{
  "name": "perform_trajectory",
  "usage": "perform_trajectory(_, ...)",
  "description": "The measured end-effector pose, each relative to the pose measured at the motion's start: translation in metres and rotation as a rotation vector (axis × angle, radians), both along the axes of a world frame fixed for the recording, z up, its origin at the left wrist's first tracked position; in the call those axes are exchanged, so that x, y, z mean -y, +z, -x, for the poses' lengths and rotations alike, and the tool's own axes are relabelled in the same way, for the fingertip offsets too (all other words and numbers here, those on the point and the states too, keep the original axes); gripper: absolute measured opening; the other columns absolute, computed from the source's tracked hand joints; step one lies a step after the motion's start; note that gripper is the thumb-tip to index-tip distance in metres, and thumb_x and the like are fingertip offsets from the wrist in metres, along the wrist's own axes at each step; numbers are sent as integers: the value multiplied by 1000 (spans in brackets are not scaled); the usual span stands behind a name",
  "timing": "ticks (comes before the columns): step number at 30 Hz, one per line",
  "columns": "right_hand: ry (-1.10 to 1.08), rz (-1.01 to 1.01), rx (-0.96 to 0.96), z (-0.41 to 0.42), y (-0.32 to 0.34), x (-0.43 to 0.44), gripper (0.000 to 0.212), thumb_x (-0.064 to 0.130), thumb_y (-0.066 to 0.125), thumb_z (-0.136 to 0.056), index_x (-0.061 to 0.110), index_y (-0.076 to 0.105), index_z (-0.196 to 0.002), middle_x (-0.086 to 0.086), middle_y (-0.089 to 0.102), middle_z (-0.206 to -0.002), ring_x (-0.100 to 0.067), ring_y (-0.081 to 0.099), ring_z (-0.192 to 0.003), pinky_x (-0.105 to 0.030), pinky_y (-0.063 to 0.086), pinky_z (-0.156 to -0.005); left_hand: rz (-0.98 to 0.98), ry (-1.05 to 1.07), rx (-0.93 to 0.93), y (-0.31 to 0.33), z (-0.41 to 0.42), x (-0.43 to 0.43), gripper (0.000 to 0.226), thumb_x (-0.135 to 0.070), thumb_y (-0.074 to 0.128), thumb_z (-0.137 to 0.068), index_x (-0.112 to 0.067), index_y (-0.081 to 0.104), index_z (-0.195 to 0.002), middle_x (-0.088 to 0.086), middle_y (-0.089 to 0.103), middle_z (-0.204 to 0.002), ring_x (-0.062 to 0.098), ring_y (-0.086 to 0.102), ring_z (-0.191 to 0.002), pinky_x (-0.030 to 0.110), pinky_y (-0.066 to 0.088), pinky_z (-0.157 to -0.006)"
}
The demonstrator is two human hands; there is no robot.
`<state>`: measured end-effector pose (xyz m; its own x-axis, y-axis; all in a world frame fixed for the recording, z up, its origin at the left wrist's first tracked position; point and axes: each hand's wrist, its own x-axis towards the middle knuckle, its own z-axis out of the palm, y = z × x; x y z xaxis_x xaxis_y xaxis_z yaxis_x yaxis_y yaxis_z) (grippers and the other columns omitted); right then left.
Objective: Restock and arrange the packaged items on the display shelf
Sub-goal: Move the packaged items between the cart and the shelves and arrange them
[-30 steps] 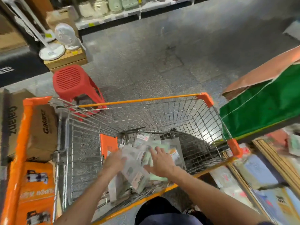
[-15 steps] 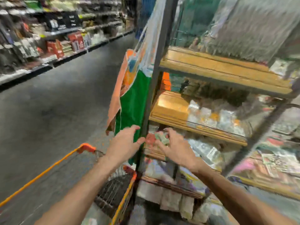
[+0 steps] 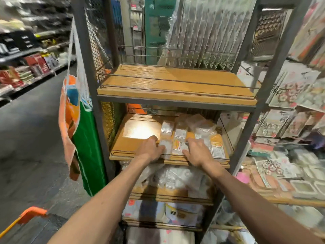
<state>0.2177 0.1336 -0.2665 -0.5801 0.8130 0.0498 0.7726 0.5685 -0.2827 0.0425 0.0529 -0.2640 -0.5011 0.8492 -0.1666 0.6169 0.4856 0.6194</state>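
Both my hands reach onto the middle wooden shelf (image 3: pixel 130 147) of a metal-framed display rack. My left hand (image 3: pixel 150 149) grips a clear plastic packet (image 3: pixel 165 148) at the shelf's front rail. My right hand (image 3: pixel 197 153) holds a packet with an orange-and-white label (image 3: pixel 179 144) right beside it, thumb at its near edge. More clear and orange packets (image 3: pixel 217 147) lie on the right half of the shelf. The left half of the board is bare wood.
The top wooden shelf (image 3: pixel 175 83) holds nothing at its front. Lower shelves carry bagged goods (image 3: pixel 175 178). A green and orange bag (image 3: pixel 84 138) hangs on the rack's left post. The orange cart corner (image 3: pixel 29 213) is at bottom left. Packaged displays (image 3: pixel 290 120) crowd the right.
My view swung from the cart up to the rack. My hands carried packets from the cart and now sit on the middle shelf, higher and further in than half a second ago.
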Motion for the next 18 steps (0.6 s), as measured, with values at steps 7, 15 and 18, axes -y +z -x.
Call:
perform_trajectory(7, 187, -313, 303, 19, -31, -40, 49, 56, 47, -77, 15, 65, -97, -6, 67, -85, -27, 54, -85, -34, 41, -67, 98, -119, -23, -26, -3, -51, 70, -53, 80, -66, -23, 47, -121, 7, 63, -118, 29, 58, -108, 41, 48, -94)
perform_trajectory(15, 207, -316, 328, 40, -43, -60, 29, 8, 63, -68, 9, 52, -95, -14, 60, -77, -33, 56, -74, -38, 50, -65, -18, -75, -5, -30, 5, -51, 70, -40, 83, -64, -21, 49, -122, 6, 67, -107, 23, 63, -93, 37, 55, -84)
perform_trajectory(18, 255, -372, 35, 34, -31, -56, 9, 6, 50, -82, 7, 53, -91, -14, 56, -71, -34, 53, -63, -45, 47, -58, -220, -71, -13, -19, 16, -34, 67, -47, 74, -70, -22, 48, -127, 6, 65, -109, 23, 61, -95, 39, 55, -81)
